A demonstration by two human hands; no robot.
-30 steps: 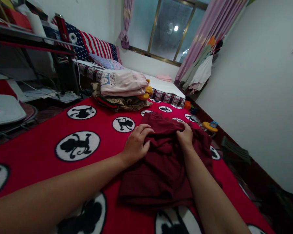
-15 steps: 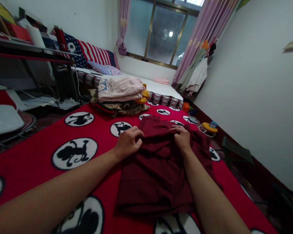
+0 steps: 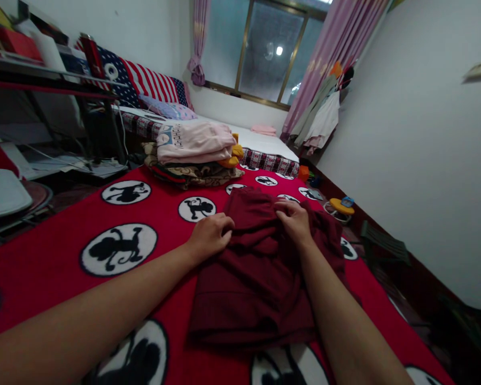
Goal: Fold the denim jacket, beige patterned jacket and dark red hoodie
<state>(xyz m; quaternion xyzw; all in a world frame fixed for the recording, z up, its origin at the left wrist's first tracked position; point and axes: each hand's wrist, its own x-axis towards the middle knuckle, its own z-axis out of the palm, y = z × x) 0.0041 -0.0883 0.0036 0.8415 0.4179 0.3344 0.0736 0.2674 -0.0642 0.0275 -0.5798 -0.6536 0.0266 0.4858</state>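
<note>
A maroon garment (image 3: 240,305) lies loosely folded and wrinkled on a red blanket (image 3: 172,240) printed with black monkey figures in white ovals. At the garment's left edge my left hand (image 3: 211,233) is closed, its fingers curled on the cloth. My right hand (image 3: 295,220) rests over the upper right part of the garment, thumb and fingers bent around loose cloth. Between the two hands the fabric sags in soft creases. Parts of the right side lie behind my right forearm.
Beyond the garment stands a stack of folded clothes (image 3: 196,144), a pink one on top. A bed (image 3: 270,144) sits below the window. On the left are a cluttered desk (image 3: 56,88) and a white seat (image 3: 4,195); a yellow stool (image 3: 342,206) stands near the right wall.
The fold of cloth stretched between my hands has slackened. My right hand has shifted slightly left and its thumb shows more; my left hand stays at the garment's edge.
</note>
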